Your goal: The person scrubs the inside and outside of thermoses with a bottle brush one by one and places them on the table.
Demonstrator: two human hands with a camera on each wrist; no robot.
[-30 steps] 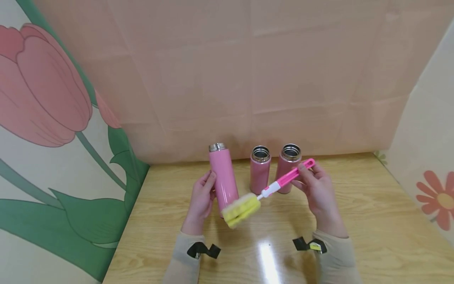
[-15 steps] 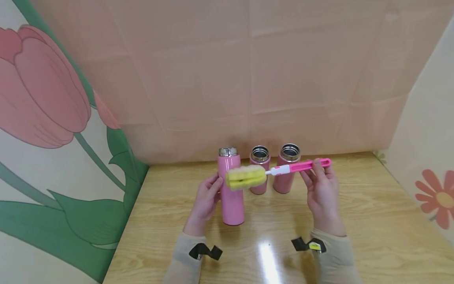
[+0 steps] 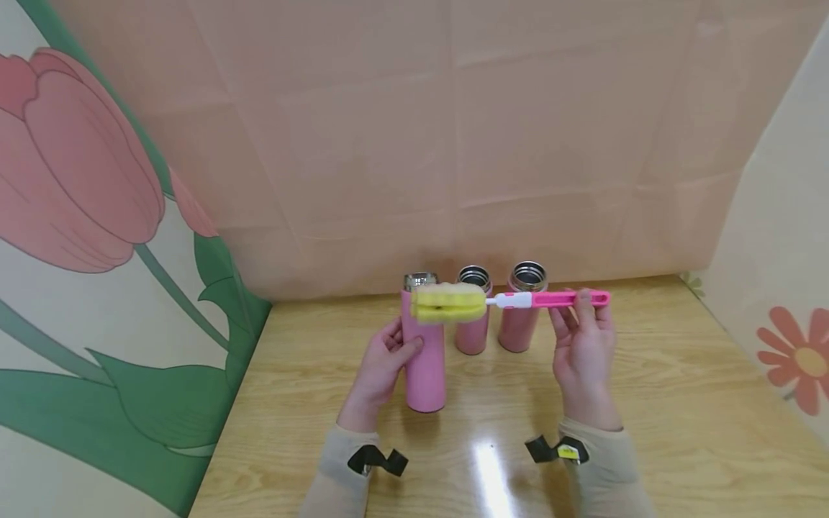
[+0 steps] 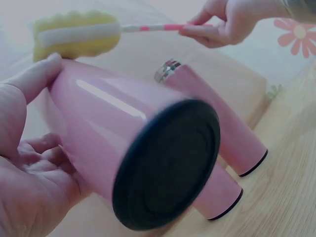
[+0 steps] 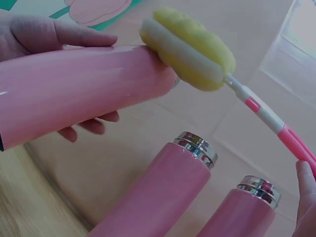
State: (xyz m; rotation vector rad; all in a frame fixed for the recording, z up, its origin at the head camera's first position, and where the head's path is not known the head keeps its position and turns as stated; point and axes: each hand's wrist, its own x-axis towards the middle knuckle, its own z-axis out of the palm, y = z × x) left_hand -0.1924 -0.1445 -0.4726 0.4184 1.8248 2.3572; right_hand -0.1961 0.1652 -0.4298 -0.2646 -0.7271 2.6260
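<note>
From my remote station I see the left hand (image 3: 382, 360) wrapped around a tall pink flask (image 3: 424, 352), thumb and fingers curled about its body, the flask upright near the table's centre. In the left wrist view its black base (image 4: 168, 163) faces the lens. The right hand (image 3: 583, 345) pinches the pink handle of a bottle brush (image 3: 518, 301) held level, handle pointing to 3 o'clock. The brush's yellow sponge head (image 3: 450, 303) sits at the flask's steel mouth, at 12 o'clock of the left hand; I cannot tell whether it touches the rim. Two shorter pink flasks (image 3: 473, 320) (image 3: 521, 316) stand open-mouthed just beside the held one, at its 2 o'clock, on the wooden table (image 3: 680, 403). A pink backdrop (image 3: 453, 144) rises behind them.
</note>
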